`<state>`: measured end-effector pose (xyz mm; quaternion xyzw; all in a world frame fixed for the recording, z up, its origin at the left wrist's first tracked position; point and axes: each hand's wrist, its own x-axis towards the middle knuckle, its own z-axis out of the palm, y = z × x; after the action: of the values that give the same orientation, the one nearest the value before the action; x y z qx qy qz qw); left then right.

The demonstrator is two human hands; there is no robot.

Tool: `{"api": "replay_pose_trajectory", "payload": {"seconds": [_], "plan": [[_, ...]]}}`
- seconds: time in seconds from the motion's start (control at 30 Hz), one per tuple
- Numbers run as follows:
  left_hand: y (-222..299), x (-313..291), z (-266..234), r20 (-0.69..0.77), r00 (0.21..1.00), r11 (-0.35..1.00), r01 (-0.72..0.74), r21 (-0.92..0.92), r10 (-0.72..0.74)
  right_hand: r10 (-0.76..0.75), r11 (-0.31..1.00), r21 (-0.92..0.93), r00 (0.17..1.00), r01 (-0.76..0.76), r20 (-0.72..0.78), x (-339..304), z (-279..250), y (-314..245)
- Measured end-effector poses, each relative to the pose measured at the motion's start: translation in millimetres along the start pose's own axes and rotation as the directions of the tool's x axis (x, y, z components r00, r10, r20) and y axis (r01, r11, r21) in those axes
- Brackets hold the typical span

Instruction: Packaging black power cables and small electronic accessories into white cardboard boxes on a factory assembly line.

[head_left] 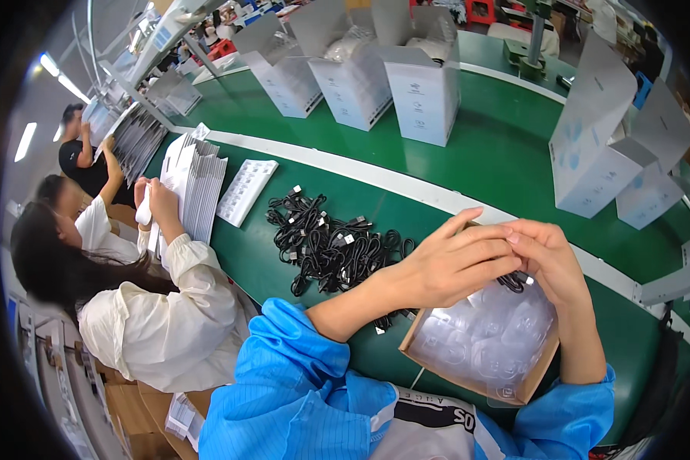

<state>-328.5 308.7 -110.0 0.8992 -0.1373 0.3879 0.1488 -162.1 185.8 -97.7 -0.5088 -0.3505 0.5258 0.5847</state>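
My left hand (460, 264) and my right hand (550, 257) meet above an open cardboard box, their fingertips pressed together. Below the fingers hangs part of a black cable (511, 283) with a pale plug end, and the curled fingers of my right hand close around it. My left fingers are bent and closed too; what lies between their tips is hidden. The cardboard box (412, 351) holds a pile of clear plastic pieces (479, 341) with rounded shapes. Left of my hands, a heap of coiled black cables (337, 253) lies on the green table.
A white tray-like sheet (247, 192) and a stack of folded cartons (203, 192) lie left. Beyond the pale rail (345, 170), open white boxes (422, 100) stand on a green surface, others (594, 165) at right. A co-worker (165, 307) in white sits close on the left.
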Motion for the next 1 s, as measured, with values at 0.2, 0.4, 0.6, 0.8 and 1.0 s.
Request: {"api": "replay_pose_trajectory", "payload": {"seconds": [0.2,0.4,0.6,0.8,1.0], "plan": [[0,-7,8,-0.085,0.996,0.997,-0.02,0.07,0.026,0.005,0.997,-0.08,0.982,0.01,0.191,-2,5,1],[-3,-8,19,-0.198,0.98,0.997,0.003,-0.072,-0.017,0.105,0.99,-0.114,0.981,-0.087,0.16,-6,5,-9],[-3,-20,13,-0.103,0.94,0.864,0.253,-0.435,-0.326,-0.189,0.944,-0.294,0.975,0.148,-0.116,6,-1,11],[3,-25,32,0.119,0.76,0.294,0.385,-0.875,-0.639,-0.562,0.79,-0.461,0.779,0.405,-0.279,-27,17,-21],[-1,-18,47,0.135,0.807,0.459,0.454,-0.764,-0.574,-0.65,0.499,-0.375,0.623,0.782,0.435,-61,58,-38]]}}
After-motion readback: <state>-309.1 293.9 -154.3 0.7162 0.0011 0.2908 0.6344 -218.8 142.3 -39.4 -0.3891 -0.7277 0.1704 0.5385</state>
